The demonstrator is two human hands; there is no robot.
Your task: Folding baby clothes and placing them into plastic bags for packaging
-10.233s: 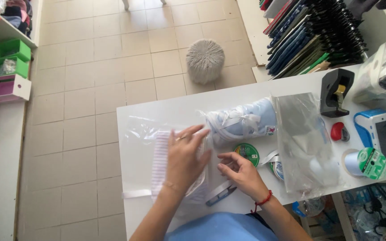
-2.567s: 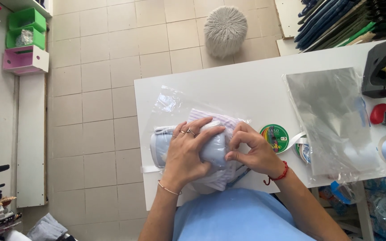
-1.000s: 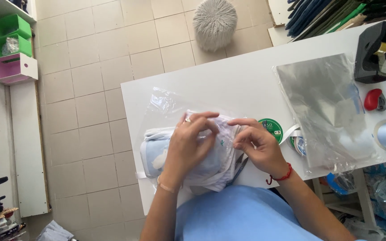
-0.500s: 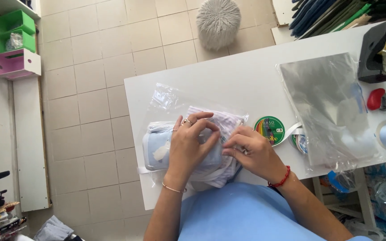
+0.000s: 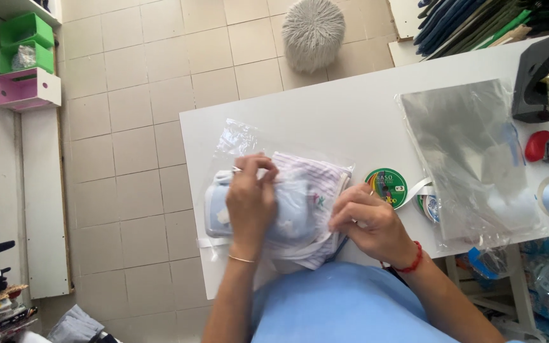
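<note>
On a white table, the left hand and right hand both grip a folded cloth bundle (inside a clear plastic bag).

A floor of pale beige square tiles spreads beyond the hands and off to their left. The white rectangular table stands on it, with a round grey shaggy pouf on the tiles past its far edge. Far to the left runs a long white shelf unit, bearing a green plastic box and a pink open box. Beyond the hands to the right, dark folded fabrics are stacked. Soft, even daylight fills the room.
</note>
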